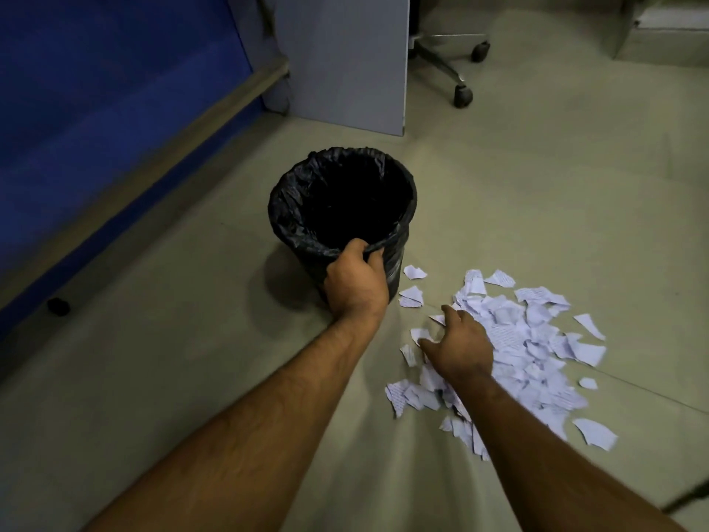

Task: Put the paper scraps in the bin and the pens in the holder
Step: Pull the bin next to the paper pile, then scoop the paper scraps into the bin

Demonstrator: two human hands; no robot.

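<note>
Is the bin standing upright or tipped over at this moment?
Upright. The bin stands on the floor with its open mouth facing up, and the left hand grips its near rim.

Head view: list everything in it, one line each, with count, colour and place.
round bin with black plastic liner: one, black, on floor, centre.
torn paper scraps: many, white with print, heaped on floor right of bin.
office chair base with castors: one, grey and black, top right.
grey panel: one, upright, behind bin.
blue wall panel: one, left.
small dark object: one, black, floor by blue panel.
left hand: grips bin rim.
right hand: fingers spread on scraps.
</note>
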